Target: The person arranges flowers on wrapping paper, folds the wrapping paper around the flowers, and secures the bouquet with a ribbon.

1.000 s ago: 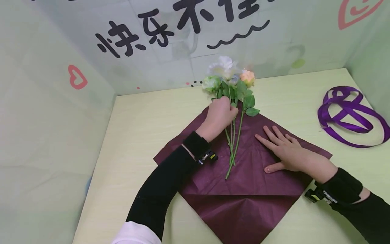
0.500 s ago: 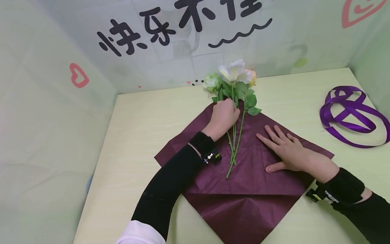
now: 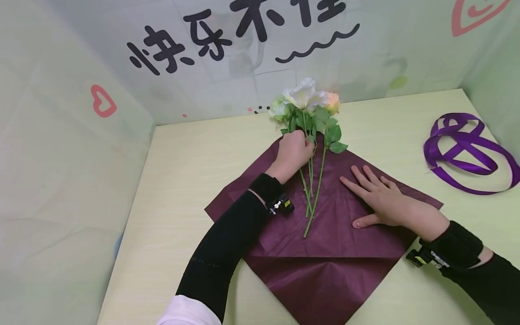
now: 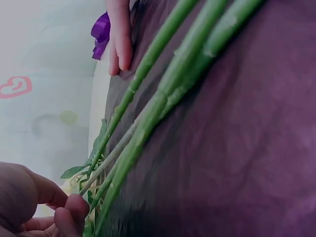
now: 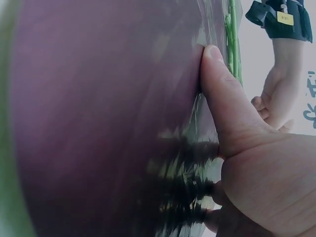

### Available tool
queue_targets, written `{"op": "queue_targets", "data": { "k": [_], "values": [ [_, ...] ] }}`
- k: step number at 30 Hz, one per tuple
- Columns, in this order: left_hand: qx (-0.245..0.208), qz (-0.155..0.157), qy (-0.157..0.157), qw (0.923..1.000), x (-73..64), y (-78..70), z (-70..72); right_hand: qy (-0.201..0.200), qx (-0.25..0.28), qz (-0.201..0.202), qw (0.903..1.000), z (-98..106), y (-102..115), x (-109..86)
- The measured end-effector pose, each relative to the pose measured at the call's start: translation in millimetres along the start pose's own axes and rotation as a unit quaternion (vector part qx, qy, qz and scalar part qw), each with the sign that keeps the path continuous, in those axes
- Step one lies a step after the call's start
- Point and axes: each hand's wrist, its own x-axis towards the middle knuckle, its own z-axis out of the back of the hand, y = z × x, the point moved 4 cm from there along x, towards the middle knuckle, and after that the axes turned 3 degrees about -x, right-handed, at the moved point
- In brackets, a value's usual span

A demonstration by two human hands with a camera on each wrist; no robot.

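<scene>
My left hand (image 3: 293,151) pinches a thin flower stem (image 4: 113,154) between thumb and finger, close below the blooms. A white flower (image 3: 304,95) stands above that hand, in front of a pale green bloom (image 3: 278,109) and a peach bloom (image 3: 333,102). Green stems (image 3: 318,194) run down from the blooms and cross over a dark purple sheet of wrapping paper (image 3: 280,234). To the right of the stems, my right hand (image 3: 383,203) rests on the paper with its fingers spread. In the right wrist view its thumb (image 5: 219,84) lies against the sheet.
A loosely looped purple ribbon (image 3: 459,149) lies on the pale table (image 3: 183,180) at the right. A printed backdrop (image 3: 227,90) rises behind the table, close behind the blooms. The paper's lower part shows a straight crease.
The white flower has swung right, then partly back left, with the left hand shifting slightly. The lower end of one thin stem sits higher on the paper. The right hand has stayed put.
</scene>
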Motion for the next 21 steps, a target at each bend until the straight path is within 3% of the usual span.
{"op": "queue_targets", "data": {
  "k": [1, 5, 7, 14, 17, 21],
  "values": [
    [-0.002, 0.001, 0.004, 1.0000, -5.9, -6.4, 7.8, -0.001, -0.001, 0.001, 1.0000, -0.2, 0.2, 0.3],
    [-0.001, -0.017, -0.017, 0.9997, -10.2, -7.4, 10.5, -0.004, -0.008, 0.002, 1.0000, -1.1, 0.4, 0.8],
    [-0.002, -0.022, -0.014, 0.9997, -22.1, -21.7, 23.4, -0.005, -0.013, 0.002, 0.9999, -1.3, 0.3, 1.0],
    [0.016, -0.014, -0.008, 0.9998, -29.4, -18.3, 23.3, -0.010, -0.013, 0.007, 0.9998, -1.0, 0.7, 2.9],
    [0.018, -0.012, -0.002, 0.9998, -24.7, -9.8, 18.9, -0.008, -0.013, 0.006, 0.9999, -1.1, 0.6, 2.5],
    [0.022, -0.014, 0.006, 0.9996, -26.7, -7.0, 23.5, -0.002, -0.015, 0.004, 0.9999, 0.7, 2.3, 2.5]
  ]
}}
